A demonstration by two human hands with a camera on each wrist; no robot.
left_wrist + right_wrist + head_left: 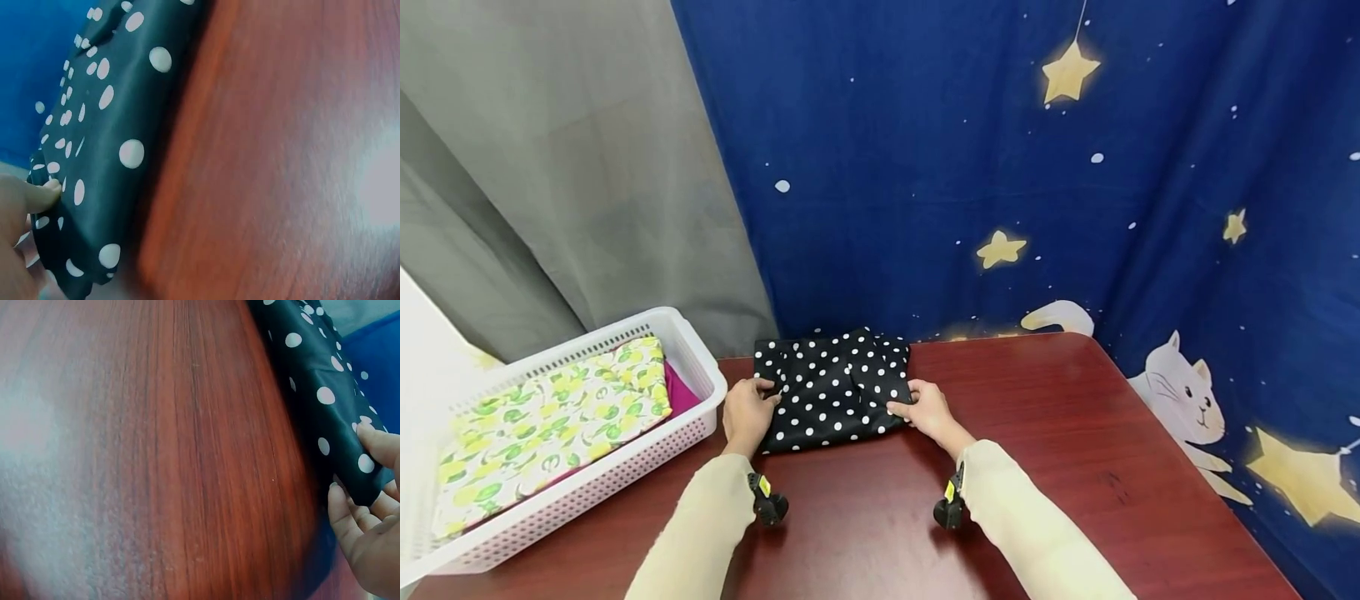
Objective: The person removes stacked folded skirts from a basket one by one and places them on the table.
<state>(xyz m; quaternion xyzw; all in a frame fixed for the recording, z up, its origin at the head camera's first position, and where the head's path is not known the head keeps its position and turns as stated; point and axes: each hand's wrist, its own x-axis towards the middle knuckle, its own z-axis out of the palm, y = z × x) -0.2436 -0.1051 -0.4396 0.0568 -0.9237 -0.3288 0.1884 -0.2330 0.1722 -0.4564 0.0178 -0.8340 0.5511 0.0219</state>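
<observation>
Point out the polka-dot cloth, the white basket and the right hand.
Polka-dot cloth (820,393): head view, middle of its top.
White basket (647,456): head view, long side wall.
Right hand (931,411): head view, back of it.

the black fabric with round white dots (829,404) forms a folded, roughly rectangular bundle, wider than it is deep, at the far edge of the reddish-brown wooden table (1037,417). its near side is a smooth, rounded fold running almost straight, while the upper layer is loose and rumpled, creased towards the right, with an uneven far edge. its left end is pinched by the left hand (748,414), its right end by the right hand (929,410).
</observation>
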